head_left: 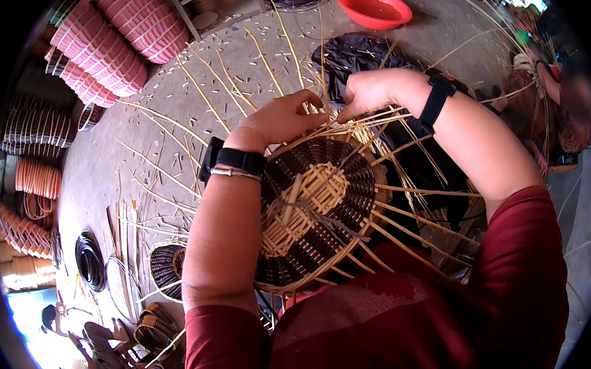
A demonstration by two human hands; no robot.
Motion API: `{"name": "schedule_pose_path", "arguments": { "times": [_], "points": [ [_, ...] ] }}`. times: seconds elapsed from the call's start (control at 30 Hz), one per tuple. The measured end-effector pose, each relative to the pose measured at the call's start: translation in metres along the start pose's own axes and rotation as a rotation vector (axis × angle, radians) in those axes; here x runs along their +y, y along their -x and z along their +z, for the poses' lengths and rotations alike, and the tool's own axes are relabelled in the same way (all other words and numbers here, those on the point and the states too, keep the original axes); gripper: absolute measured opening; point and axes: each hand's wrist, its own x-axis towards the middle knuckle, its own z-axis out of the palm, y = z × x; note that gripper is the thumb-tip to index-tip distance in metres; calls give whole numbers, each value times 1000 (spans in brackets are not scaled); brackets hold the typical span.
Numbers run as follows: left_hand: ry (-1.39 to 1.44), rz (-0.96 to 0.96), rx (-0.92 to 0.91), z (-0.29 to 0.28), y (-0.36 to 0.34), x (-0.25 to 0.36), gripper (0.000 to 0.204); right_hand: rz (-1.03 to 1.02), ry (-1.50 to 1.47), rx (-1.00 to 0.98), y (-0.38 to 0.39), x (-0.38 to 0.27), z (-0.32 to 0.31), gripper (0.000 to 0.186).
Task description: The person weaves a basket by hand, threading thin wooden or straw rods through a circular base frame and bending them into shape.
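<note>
Across the scrap-littered floor (101,178) ahead of me sit a red basin (373,8), a dark cloth (352,54) just beyond my hands and, far left, stacked pink baskets (98,51). Pale stakes (429,192) fan out around the oval basket (329,183) before my chest, crowding my reach. At its far rim my right hand (374,93) pinches pale strands; whether my left hand (284,121), fingers bent, grips anything, I cannot tell. Leftward, floor stretches past the stake tips.
</note>
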Motion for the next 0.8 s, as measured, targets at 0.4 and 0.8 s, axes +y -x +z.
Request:
{"name": "schedule_pose_path", "arguments": {
  "times": [0.4,0.8],
  "points": [
    [152,-34,-140,-8,-22,-18,48,-343,278,499,-85,27,-8,31],
    [115,1,-77,-4,-19,-17,45,-208,-359,381,-46,34,32,49]
  ]
}}
